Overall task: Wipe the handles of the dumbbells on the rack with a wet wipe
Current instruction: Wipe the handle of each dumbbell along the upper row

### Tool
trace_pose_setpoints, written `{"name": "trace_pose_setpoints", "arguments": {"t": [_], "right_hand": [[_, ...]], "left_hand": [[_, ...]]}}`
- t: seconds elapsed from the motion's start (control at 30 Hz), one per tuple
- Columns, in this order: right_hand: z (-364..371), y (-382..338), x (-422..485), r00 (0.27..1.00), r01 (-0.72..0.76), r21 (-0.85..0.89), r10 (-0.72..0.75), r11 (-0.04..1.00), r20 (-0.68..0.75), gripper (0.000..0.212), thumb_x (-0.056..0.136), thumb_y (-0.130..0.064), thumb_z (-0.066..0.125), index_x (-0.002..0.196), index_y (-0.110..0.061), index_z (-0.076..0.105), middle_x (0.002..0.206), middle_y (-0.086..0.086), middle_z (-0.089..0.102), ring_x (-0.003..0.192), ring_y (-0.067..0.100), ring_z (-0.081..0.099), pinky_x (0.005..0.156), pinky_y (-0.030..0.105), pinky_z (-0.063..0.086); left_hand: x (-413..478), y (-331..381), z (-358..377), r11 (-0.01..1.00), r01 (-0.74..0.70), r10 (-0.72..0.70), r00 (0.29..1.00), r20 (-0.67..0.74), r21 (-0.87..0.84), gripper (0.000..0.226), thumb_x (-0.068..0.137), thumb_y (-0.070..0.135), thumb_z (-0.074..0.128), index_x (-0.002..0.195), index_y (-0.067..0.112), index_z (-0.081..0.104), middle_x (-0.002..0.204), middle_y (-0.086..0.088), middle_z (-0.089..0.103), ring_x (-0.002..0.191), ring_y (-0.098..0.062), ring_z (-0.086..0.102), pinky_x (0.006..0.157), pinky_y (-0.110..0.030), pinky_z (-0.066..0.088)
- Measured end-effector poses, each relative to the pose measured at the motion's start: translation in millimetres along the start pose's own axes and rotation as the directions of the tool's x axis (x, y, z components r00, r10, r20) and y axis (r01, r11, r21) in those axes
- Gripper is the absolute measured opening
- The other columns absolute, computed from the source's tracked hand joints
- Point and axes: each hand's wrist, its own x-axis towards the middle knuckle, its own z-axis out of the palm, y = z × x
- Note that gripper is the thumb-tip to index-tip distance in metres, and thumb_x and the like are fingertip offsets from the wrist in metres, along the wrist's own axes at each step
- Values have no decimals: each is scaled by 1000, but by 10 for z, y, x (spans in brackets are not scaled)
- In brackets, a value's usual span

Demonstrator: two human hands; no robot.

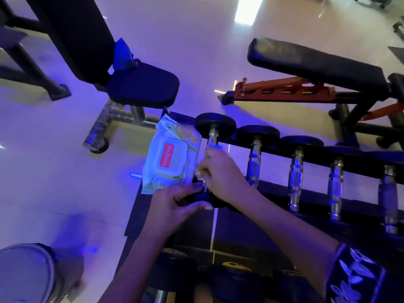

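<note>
A pale glossy floor [54,171] under violet-blue light fills most of the view. On it stand a black padded bench [144,84] at the upper left and an incline bench [317,66] with an orange frame at the upper right, both beyond the rack. The black dumbbell rack [314,204] runs from the centre off to the right, and its upper tier holds a row of chrome-handled dumbbells lying side by side. A lower tier of dumbbells [229,278] shows dimly at the bottom edge. A round grey container [28,272] sits on the floor at the lower left. At the rack's left end lies a wet wipe pack [170,156], just beside the leftmost dumbbell [215,124] and crowding its handle from the left. The next dumbbell [253,162] lies close on the right. The right hand [220,173], its arm in a patterned sleeve [354,278], is curled round that leftmost handle and hides most of it. The wet wipe [215,147] is gripped between palm and handle, and only its pale edges show. The left hand [175,204] grips the same dumbbell's near head with fingers and thumb curled round it.
</note>
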Motion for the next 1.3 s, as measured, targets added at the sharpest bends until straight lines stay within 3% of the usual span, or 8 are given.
{"name": "trace_pose_setpoints", "arguments": {"t": [0.1,0.23,0.47,0.67,0.87,1.07,1.23,1.3], "right_hand": [[-119,87,-46,1000,-30,83,28,996,14,15,83,-7,65,93,-10,76,93,8,47,87,22,50,75,31,44],[-232,136,262,987,-57,50,63,997,-146,23,73,7,65,86,-7,77,86,10,52,80,24,53,66,22,34],[-146,12,-279,999,-22,41,21,999,44,25,79,-5,63,102,-14,67,90,4,61,85,23,58,69,27,44],[-373,218,362,978,-23,-65,9,998,-209,6,73,4,67,67,1,68,74,7,44,76,28,51,59,26,33],[-95,-45,-272,981,159,-56,-152,986,125,10,77,-1,55,72,-2,64,77,5,39,78,28,48,58,34,35],[-294,125,393,986,-82,-91,68,992,-154,15,75,2,53,72,-4,67,76,12,51,65,26,47,57,28,35],[-145,28,-152,992,70,-23,-67,997,109,17,75,-3,58,78,-9,73,74,7,55,71,27,55,62,32,43],[-212,84,-26,998,33,-22,-32,999,57,16,75,-4,61,81,-10,75,75,10,61,71,30,59,63,31,45]], "left_hand": [[28,-58,-3,1000,-15,15,1000,13,-26,50,56,48,89,95,19,79,92,32,70,81,10,66,74,-10,50],[45,-110,-9,998,-16,18,999,32,-55,50,55,45,90,95,17,79,97,16,74,92,4,69,80,-10,50],[31,-129,1,995,-18,19,1000,8,-94,50,57,53,84,94,19,79,94,17,75,88,1,70,79,-15,53],[40,-143,20,993,-29,30,1000,-1,-115,43,57,51,84,93,28,77,94,18,74,89,0,70,78,-16,54],[49,-89,2,994,-38,40,999,19,-100,44,56,52,82,92,27,76,88,21,73,69,13,62,66,-4,44],[52,-158,5,993,-18,21,1000,24,-114,47,56,61,81,91,30,77,90,18,75,82,4,69,72,-8,48],[38,-141,23,990,-1,3,1000,18,-144,45,55,55,83,92,29,77,90,20,74,85,1,70,76,-13,51],[36,-142,19,988,9,-7,1000,17,-155,45,55,57,83,92,31,77,92,19,75,85,0,70,76,-14,52]]}}
